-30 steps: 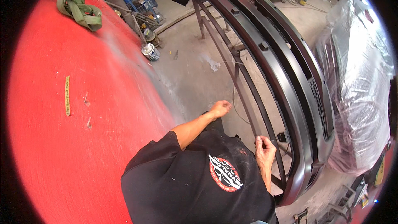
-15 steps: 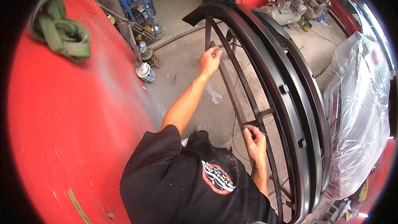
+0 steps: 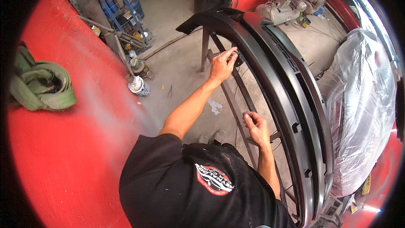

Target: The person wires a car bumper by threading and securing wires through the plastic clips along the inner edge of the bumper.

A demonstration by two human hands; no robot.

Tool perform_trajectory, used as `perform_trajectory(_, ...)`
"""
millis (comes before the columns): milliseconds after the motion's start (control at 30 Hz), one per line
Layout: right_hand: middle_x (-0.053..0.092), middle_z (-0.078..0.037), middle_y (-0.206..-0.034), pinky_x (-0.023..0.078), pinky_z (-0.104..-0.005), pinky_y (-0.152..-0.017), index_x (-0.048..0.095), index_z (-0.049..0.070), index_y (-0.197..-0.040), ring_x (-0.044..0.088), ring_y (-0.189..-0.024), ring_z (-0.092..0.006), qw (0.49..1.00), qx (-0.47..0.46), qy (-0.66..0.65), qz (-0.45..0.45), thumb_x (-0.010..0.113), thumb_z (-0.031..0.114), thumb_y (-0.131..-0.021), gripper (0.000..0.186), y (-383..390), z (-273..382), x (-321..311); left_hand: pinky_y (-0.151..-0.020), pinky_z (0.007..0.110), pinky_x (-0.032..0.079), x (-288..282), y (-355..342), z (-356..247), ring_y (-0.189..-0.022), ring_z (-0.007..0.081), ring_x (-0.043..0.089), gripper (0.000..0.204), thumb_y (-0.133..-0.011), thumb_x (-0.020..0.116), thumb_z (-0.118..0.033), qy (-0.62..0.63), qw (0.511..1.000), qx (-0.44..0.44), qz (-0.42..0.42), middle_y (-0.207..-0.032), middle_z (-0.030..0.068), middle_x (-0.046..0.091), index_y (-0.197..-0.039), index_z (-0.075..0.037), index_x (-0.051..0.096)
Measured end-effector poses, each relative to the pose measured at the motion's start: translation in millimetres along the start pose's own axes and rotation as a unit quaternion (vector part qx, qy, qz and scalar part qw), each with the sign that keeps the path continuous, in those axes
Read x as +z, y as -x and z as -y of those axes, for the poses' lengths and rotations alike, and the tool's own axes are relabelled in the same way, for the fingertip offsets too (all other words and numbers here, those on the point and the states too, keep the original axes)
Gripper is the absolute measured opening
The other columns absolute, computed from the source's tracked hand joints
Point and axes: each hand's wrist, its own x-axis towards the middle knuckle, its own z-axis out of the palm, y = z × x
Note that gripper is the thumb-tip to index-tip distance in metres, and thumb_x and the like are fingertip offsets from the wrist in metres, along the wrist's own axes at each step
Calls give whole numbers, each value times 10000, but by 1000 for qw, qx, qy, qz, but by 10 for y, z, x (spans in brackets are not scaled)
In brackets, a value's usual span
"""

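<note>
A long black car bumper (image 3: 280, 101) curves from far to near on a dark metal stand (image 3: 230, 95), to the right of my body. My left hand (image 3: 223, 64) reaches to the bumper's far inner edge. Its thumb and fingertips are pinched there beside a small black tab (image 3: 239, 59). Whatever they grip is too small to make out. Closer to me, my right hand (image 3: 258, 130) is raised over the stand's bars, apart from the bumper. Its fingers are curled with the thumb pressed against them, and anything inside is hidden.
A red wall (image 3: 50, 152) runs along my left, with a rolled green strap (image 3: 44, 86) by it. Paint cans (image 3: 138, 86) and a blue shelf (image 3: 116, 6) stand beyond. Right of the bumper is a plastic-covered object (image 3: 356, 114); an air compressor (image 3: 280, 10) sits farther back.
My left hand has moved right, up to the bumper's inner edge. My right hand has moved farther from my body, off the stand's crossbar area. The view has shifted slightly.
</note>
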Motion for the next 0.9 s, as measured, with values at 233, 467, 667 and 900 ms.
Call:
perform_trajectory(233, 602, -58, -752, 451, -285, -657, 600, 6, -1106, 554, -708, -128, 997, -57, 37, -30, 576, 273, -867, 360, -971, 90, 86, -705, 312, 525, 4, -99, -43, -808, 244, 656, 123, -831, 629, -82, -94, 978, 189, 6, -871, 108, 671, -940, -40, 667)
perform_trajectory(467, 612, -112, -1011, 457, -292, -759, 505, -20, -1215, 569, -880, -163, 989, -134, 32, -47, 575, 280, -891, 447, -1749, 15, 411, -620, 373, 495, -151, 47, 166, -725, 308, 631, 65, -831, 608, -77, -75, 997, 27, -17, -814, 127, 643, -875, -30, 605)
perform_trajectory(667, 646, -54, -801, 443, -259, -661, 606, -7, -1017, 563, -714, -119, 994, -52, 21, -93, 537, 329, -922, 355, -1818, -18, 467, -644, 356, 494, -444, 137, 400, -733, 268, 646, 56, -851, 553, -55, -230, 950, 0, 213, -800, 136, 648, -890, -17, 540)
perform_trajectory(900, 615, -171, -708, 450, -370, -628, 618, -21, -861, 595, -650, -280, 979, -47, 88, -180, 542, 269, -912, 304, -1718, 362, 573, -687, 235, 515, -540, -76, 482, -753, 123, 631, 387, -894, 586, -159, 285, 769, -441, 364, -897, 81, 656, -1226, 31, 522)
